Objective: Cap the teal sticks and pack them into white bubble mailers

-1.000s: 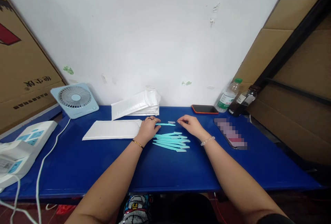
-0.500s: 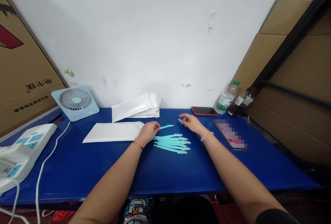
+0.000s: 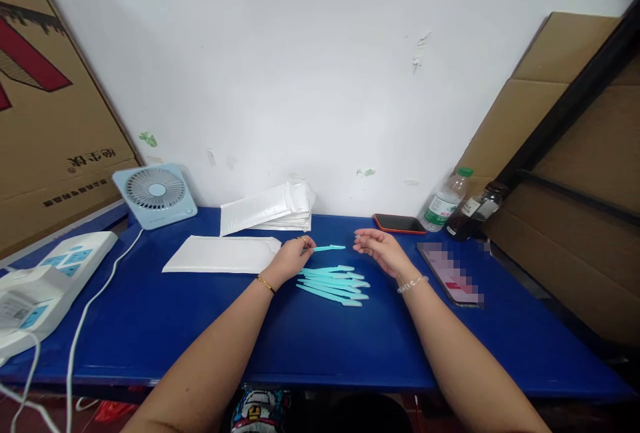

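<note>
My left hand (image 3: 293, 256) is closed on the handle end of a turquoise eyebrow razor (image 3: 330, 247), whose blade end points right. The hand sits at the right end of a white padded envelope (image 3: 215, 254). Several more turquoise eyebrow razors (image 3: 333, 284) lie fanned on the table just below that hand, their blade ends to the right. Across a short gap from the held razor, my right hand (image 3: 383, 250) hovers with loosely curled fingers and nothing visible in them.
A stack of white padded envelopes (image 3: 270, 210) lies against the wall. At left are a light blue fan (image 3: 157, 193) and a white power strip (image 3: 75, 260) with cables. To the right are a red-edged phone (image 3: 400, 223), another phone (image 3: 453, 276), a green-capped bottle (image 3: 445, 203) and a dark bottle (image 3: 473, 210).
My right hand has turned slightly and its fingers have curled in. The razor in my left hand now sits nearly level. The camera view has shifted a little.
</note>
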`<state>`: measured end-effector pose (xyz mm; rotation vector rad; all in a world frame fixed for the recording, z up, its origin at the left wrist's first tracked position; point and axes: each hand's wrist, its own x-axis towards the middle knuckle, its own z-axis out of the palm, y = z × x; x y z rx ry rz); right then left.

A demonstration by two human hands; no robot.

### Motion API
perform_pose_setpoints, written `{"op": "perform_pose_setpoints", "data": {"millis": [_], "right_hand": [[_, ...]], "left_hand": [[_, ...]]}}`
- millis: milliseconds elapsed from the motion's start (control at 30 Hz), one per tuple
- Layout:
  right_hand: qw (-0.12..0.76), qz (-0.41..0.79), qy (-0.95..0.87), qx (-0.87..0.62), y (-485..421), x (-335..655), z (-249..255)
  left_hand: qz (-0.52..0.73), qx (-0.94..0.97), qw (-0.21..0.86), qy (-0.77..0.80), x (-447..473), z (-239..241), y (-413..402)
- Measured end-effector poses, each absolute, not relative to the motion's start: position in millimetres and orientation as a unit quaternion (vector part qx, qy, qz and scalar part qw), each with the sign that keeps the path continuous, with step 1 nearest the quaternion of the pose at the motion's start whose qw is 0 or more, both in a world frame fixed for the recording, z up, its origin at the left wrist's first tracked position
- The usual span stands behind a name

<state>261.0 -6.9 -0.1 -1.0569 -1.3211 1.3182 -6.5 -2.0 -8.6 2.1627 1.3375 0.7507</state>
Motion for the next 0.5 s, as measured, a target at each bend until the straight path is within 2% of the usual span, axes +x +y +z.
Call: {"op": "perform_pose_setpoints", "data": {"millis": [233, 500], "right_hand": [[0.422, 0.401, -0.656, -0.481, -7.9, 255.5, -1.6], [0.352, 0.350, -0.719, -0.487, -10.0, 255.2, 2.0]], "left_hand": [[0.275, 0.788, 0.244, 0.493, -5.8, -5.2, -4.3], [0.273, 0.786, 0.246, 0.497, -7.0, -7.6, -2.1]]}}
